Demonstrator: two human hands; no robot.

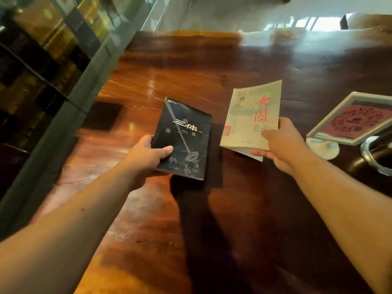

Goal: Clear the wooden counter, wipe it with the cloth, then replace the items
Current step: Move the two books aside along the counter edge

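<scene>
Over the glossy wooden counter (161, 81) I hold two books, one in each hand. My left hand (146, 158) grips the near left edge of a black paperback (186, 136) with pale cover art, thumb on top. My right hand (282, 145) grips the near right corner of a cream book (252, 115) with red characters, raised and tilted above the wood. Both books cast dark shadows on the counter below them. No cloth is in view.
A white-framed sign (350, 119) on a round white base stands at the right. Beside it, at the right edge, curves a shiny metal object (375, 155). A glass display case (53, 66) runs along the counter's left side. Pale floor lies beyond the far edge.
</scene>
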